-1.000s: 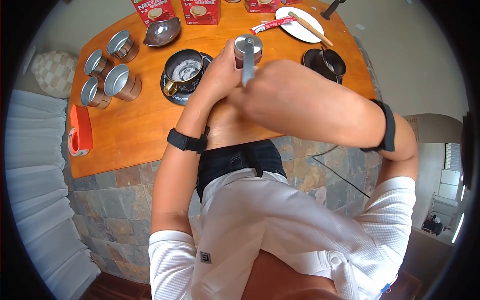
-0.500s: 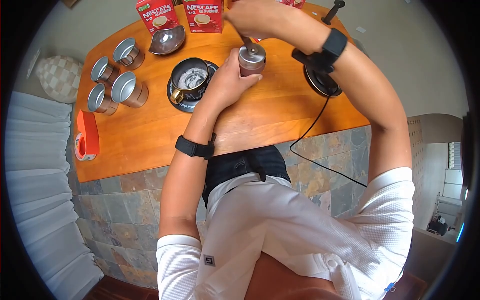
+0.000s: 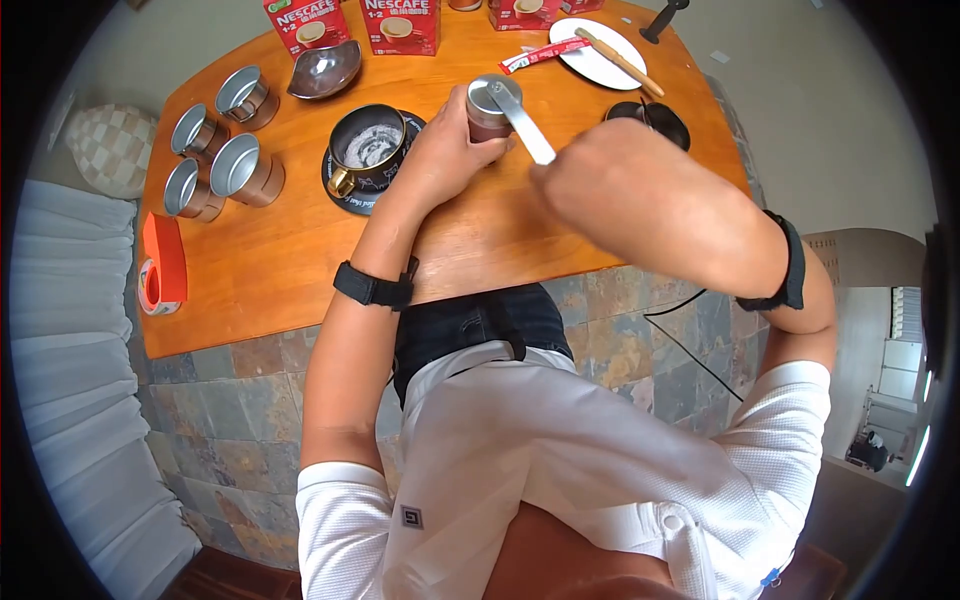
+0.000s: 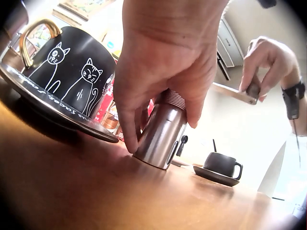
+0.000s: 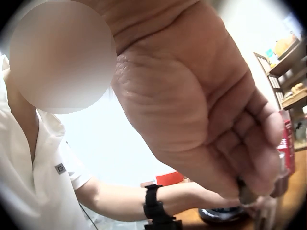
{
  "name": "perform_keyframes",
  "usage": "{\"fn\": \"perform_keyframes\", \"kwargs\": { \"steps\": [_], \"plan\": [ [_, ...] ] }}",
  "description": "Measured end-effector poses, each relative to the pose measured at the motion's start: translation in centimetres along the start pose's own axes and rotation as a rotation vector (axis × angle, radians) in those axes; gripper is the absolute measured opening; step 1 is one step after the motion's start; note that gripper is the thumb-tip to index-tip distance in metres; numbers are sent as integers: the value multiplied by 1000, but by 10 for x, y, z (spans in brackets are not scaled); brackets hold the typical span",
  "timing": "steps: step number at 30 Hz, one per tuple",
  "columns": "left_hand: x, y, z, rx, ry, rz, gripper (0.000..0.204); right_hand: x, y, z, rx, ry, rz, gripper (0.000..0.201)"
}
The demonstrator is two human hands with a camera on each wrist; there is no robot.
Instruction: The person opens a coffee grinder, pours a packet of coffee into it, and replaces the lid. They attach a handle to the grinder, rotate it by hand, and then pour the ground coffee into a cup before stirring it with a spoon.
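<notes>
A steel hand coffee grinder (image 4: pixel 160 136) stands on the wooden table, slightly tilted in the left wrist view. My left hand (image 3: pixel 447 165) wraps round its body from the left, fingers and thumb on opposite sides. From the grinder's round lid a flat metal crank (image 3: pixel 526 127) points toward me and to the right. My right hand (image 3: pixel 625 185) pinches the crank's dark end knob (image 4: pixel 253 90) between fingers and thumb. Just left of the left hand is a black cup (image 4: pixel 72 72) with white cat drawings and a gold handle, on a black saucer (image 3: pixel 343 197). Whitish streaks coat the cup's inside.
Several metal cups (image 3: pixel 240 168) and an orange tape dispenser (image 3: pixel 165 262) stand at the left. Behind are a dark bowl (image 3: pixel 325 70) and red Nescafe boxes (image 3: pixel 402 28). At the right lie a white plate (image 3: pixel 600 62) with a wooden-handled brush and a second black cup (image 3: pixel 665 125).
The right hand has swung the crank round from near me, over the far side, and back to the near right. The left hand keeps its grip on the grinder.
</notes>
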State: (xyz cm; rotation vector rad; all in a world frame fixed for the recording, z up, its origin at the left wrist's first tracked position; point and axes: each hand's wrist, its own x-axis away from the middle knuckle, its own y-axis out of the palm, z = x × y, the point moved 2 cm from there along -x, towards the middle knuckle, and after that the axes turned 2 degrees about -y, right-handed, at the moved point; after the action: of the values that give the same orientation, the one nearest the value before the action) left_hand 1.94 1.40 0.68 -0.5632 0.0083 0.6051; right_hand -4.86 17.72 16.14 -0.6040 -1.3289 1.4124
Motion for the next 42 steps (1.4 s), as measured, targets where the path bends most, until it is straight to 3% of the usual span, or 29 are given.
{"fn": "perform_keyframes", "kwargs": {
  "steps": [1,4,7,9,12,13,15,16,17,19,24,28,29,32,34,35,37,40,41,42],
  "plan": [
    [1,0,1,54,-41,-13,63,-7,2,-3,-4,5,5,12],
    [-2,-1,2,100,-59,-32,58,-35,-5,-10,-216,-232,353,10],
    [-3,4,-5,110,-4,-37,50,-71,-4,-3,-161,-257,496,8],
    [-2,8,-11,121,27,-33,44,-99,-3,9,-126,-217,365,11],
    [-2,7,-14,131,79,-21,36,-130,6,30,-126,-87,373,14],
    [0,3,0,81,29,-54,25,-133,8,36,-127,-89,377,14],
    [-4,4,-9,174,30,-96,33,-136,13,53,-101,-6,374,17],
    [-2,4,-9,133,0,-32,47,-138,18,69,-73,91,308,17],
    [-2,4,-9,134,0,-32,47,-137,24,87,-44,186,238,18],
    [-4,3,-8,17,10,-10,61,-123,35,116,-41,181,131,19],
    [-2,2,-5,46,-31,-15,63,-64,47,114,-81,374,-9,17],
    [-1,0,-2,43,-32,-12,63,-29,39,66,20,313,-52,14],
    [0,0,-2,32,-38,-18,63,-23,31,49,102,294,22,11],
    [0,0,-1,76,-24,8,61,-21,5,23,88,247,-68,10],
    [1,-2,5,69,-35,12,61,-24,-2,12,-28,58,72,10],
    [2,-3,7,63,-47,22,60,-28,-1,11,-30,60,74,10],
    [-1,-1,-2,75,-38,-3,60,-38,0,6,-253,-118,321,14],
    [-1,-3,-5,88,-21,-22,61,-66,8,6,-281,-205,479,12],
    [0,-5,-5,87,-11,-21,61,-72,6,6,-281,-205,481,12],
    [0,-6,-4,87,-1,-20,61,-79,6,7,-329,-171,344,13]
  ]
}}
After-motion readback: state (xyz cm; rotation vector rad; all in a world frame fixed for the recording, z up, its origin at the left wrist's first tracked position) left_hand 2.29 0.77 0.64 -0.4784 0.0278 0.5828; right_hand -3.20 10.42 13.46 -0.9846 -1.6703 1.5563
